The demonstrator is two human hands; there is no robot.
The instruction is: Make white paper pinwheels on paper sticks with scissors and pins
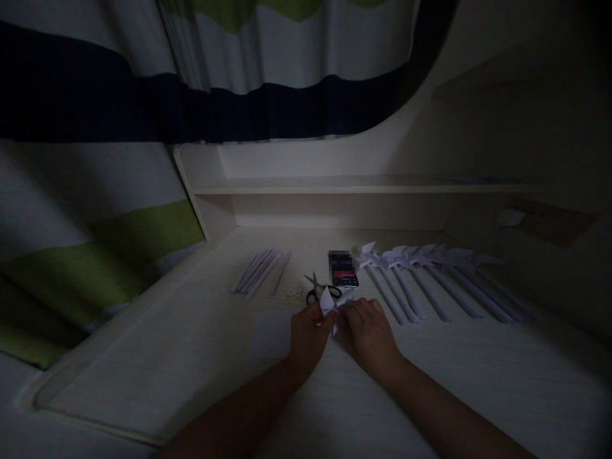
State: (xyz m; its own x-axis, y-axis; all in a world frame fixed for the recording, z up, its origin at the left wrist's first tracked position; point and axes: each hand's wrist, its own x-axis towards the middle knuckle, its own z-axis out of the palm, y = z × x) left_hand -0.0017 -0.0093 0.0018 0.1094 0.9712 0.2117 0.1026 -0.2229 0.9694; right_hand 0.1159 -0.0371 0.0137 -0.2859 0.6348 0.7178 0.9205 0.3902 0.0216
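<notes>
In dim light, my left hand (310, 336) and my right hand (368, 335) meet over a pale desk (191, 357). Both pinch a small folded white paper pinwheel head (329, 301) between the fingertips, its points sticking up. Black-handled scissors (318, 290) lie just beyond the paper. A phone (343, 269) with a lit screen lies behind them.
A row of several finished paper pinwheels on rolled paper sticks (421, 280) lies to the right. Several rolled paper sticks (261, 271) lie at the back left. A shelf (363, 186) runs along the back wall, a striped curtain (95, 159) hangs at left, and a wall socket (545, 220) is at right.
</notes>
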